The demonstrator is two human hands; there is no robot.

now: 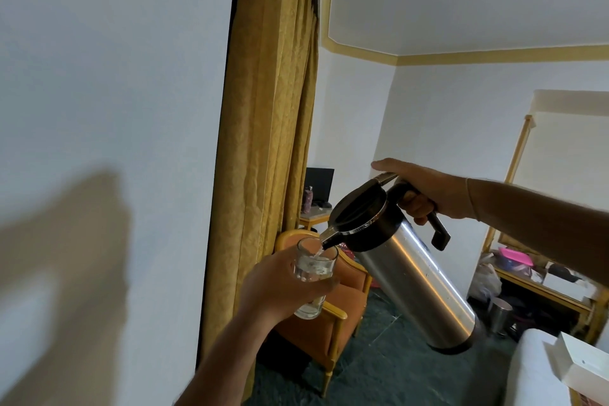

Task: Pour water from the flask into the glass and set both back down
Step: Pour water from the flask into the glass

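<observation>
My right hand grips the dark handle of a steel flask, with the thumb resting on its lid lever. The flask is tilted, spout down to the left, base toward the lower right. A thin stream of water runs from the spout into a clear glass. My left hand is wrapped around the glass from the left and holds it upright in the air just under the spout. The glass is partly filled with water.
A golden curtain hangs left of centre beside a white wall. Below the glass stands an orange armchair on dark floor. A cluttered yellow-framed shelf is at right, a white surface with a white box at the lower right.
</observation>
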